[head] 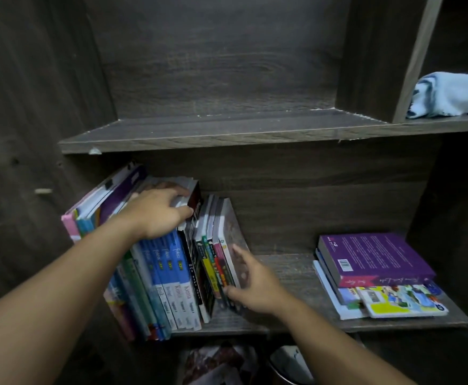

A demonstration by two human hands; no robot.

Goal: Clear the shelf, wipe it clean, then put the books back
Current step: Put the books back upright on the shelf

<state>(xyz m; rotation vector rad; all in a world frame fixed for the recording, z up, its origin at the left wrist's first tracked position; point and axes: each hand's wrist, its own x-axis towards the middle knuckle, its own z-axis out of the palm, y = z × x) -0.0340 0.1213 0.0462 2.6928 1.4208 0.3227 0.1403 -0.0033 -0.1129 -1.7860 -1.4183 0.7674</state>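
A row of upright books leans on the left part of the lower shelf. My left hand lies on top of the row, its fingers curled over the top edges of the middle books. My right hand is against the cover of the thin books at the row's right end, thumb at their lower edge, fingers fairly straight. A flat stack topped by a purple book lies at the right of that shelf. The upper shelf has nothing on it.
A light blue cloth lies bunched in the compartment at the upper right. Dark wooden walls close in the shelves on both sides. Below the lower shelf are crumpled paper or bags and a white object.
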